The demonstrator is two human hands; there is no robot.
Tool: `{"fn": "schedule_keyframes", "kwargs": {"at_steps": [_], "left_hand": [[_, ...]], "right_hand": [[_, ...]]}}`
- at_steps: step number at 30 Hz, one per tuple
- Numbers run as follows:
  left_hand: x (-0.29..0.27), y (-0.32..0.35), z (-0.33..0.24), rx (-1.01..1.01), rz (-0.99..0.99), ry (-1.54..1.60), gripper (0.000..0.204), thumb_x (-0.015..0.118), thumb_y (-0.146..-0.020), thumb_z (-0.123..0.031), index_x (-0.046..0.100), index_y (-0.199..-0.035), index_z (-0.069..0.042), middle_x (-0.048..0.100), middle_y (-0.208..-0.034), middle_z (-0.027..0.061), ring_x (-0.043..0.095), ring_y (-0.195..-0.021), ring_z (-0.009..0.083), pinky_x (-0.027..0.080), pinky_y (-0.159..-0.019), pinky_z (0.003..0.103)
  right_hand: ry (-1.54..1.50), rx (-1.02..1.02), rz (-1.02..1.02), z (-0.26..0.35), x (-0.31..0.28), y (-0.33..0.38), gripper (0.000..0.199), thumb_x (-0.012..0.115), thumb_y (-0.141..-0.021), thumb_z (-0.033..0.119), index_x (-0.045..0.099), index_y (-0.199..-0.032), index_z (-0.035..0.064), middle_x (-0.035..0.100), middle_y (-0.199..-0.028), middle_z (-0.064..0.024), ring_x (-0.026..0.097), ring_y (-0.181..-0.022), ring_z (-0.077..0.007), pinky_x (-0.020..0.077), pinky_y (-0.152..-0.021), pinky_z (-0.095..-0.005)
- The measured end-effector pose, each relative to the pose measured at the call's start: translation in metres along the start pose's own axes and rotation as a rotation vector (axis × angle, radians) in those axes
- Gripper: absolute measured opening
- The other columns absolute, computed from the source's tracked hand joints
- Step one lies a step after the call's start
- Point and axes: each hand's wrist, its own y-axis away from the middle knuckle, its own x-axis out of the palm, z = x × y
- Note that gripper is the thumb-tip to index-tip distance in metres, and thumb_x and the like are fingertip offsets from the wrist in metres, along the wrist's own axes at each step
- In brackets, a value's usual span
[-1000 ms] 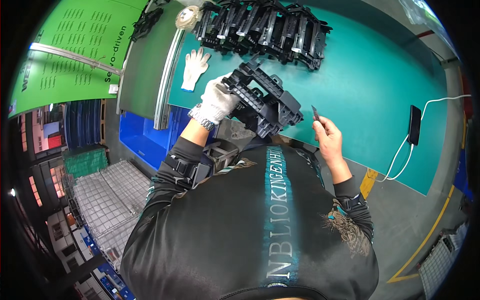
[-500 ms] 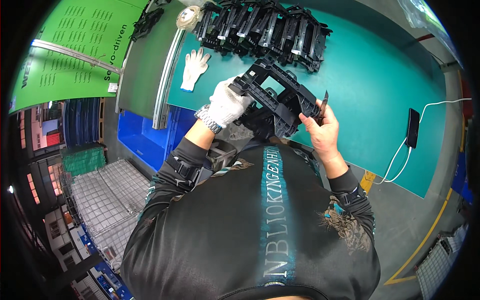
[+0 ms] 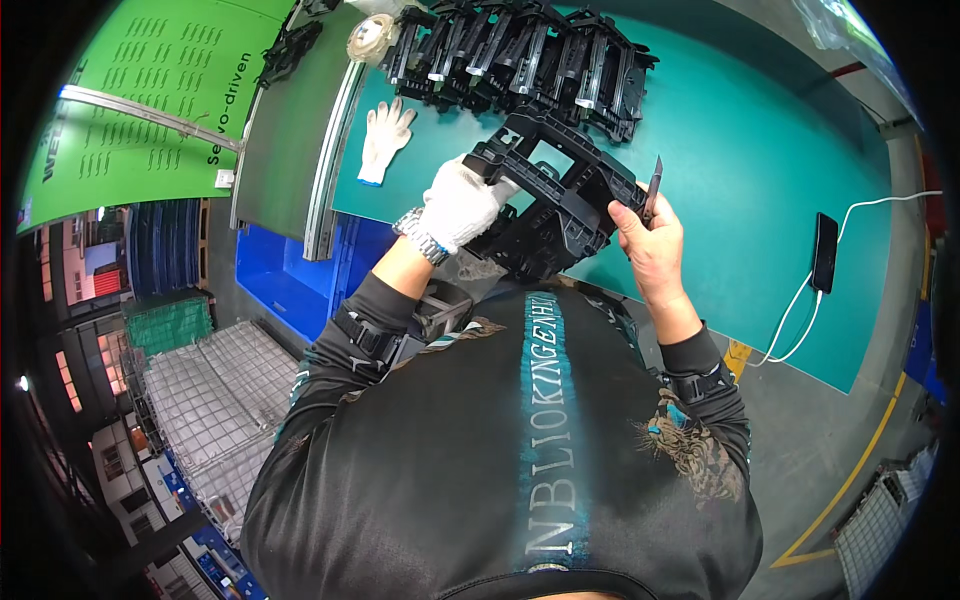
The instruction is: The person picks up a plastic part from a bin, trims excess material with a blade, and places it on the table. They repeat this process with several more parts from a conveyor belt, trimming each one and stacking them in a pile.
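A worker at a teal surface (image 3: 760,190) holds a black plastic frame part (image 3: 550,195) up in front of the chest, both hands on it. The gloved left hand (image 3: 462,203) is clenched around the part's left end, fingers (image 3: 490,185) wrapped over the upper left corner. The bare right hand (image 3: 650,240) sits at the part's right edge, its fingers pinching a slim knife-like trimming tool (image 3: 652,186) that stands nearly upright, blade tip above the part's right corner, while the thumb rests against the frame. The part's long axis runs from the left hand toward the right, tilted slightly down to the right, so the tool touches or nearly touches its right end and the right hand is the nearer one to that edge. Beyond the part, a spare white glove (image 3: 383,135) lies flat to its left on the surface. Farther still, a row of similar black frame parts (image 3: 520,55) is stacked along the back. Well to the part's right, a dark phone (image 3: 824,252) lies with a white cable (image 3: 880,205) attached.
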Motion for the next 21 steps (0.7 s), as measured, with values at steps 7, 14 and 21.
{"fn": "schedule_keyframes", "kwargs": {"at_steps": [7,14,21], "left_hand": [[0.005,-0.004,0.0,-0.041,0.01,-0.002,0.026,0.074,-0.082,-0.016,0.068,-0.104,-0.004,0.071,-0.087,0.0025,0.058,-0.072,0.0091,0.048,-0.066,0.027],[0.005,-0.003,0.008,-0.088,0.031,-0.077,0.034,0.073,-0.082,-0.019,0.067,-0.113,-0.006,0.067,-0.081,0.0026,0.056,-0.068,0.0089,0.046,-0.064,0.027],[0.013,-0.005,0.019,0.184,-0.024,0.04,0.048,0.072,-0.082,-0.025,0.061,-0.127,-0.011,0.061,-0.062,0.0022,0.05,-0.052,0.0074,0.044,-0.052,0.026]], "right_hand": [[0.026,0.019,-0.036,-0.003,0.002,-0.003,0.034,0.075,-0.086,0.025,0.058,-0.106,0.0024,0.045,-0.063,0.0064,0.039,-0.049,-0.0029,0.0286,-0.042,-0.0187],[0.005,0.038,-0.053,-0.007,-0.003,-0.005,0.032,0.075,-0.086,0.026,0.059,-0.102,0.0028,0.047,-0.064,0.0061,0.04,-0.05,-0.0026,0.0296,-0.043,-0.0187],[-0.078,0.109,-0.054,-0.012,-0.016,-0.011,0.03,0.076,-0.085,0.029,0.057,-0.092,0.0057,0.048,-0.064,0.0056,0.041,-0.049,-0.003,0.0313,-0.043,-0.0192]]}}
